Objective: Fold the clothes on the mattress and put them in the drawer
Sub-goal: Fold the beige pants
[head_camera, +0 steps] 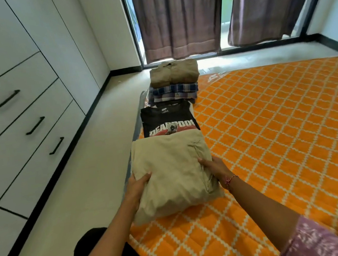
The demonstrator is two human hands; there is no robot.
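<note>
Fingers: left hand grips the near left edge of the beige garment, thumb on top; right hand grips its near right edge, fingers partly hidden in the cloth.
Beige garment: one, folded, on the near left edge of the mattress.
Folded clothes: four in a row running far along the mattress's left edge: the beige garment, one black T-shirt, one plaid shirt, one khaki garment farthest.
Drawers: three with dark handles in the white cabinet on the left, all closed.
Mattress: one, orange with white lattice, on a pale floor.
Room: two dark curtains over a far window.
</note>
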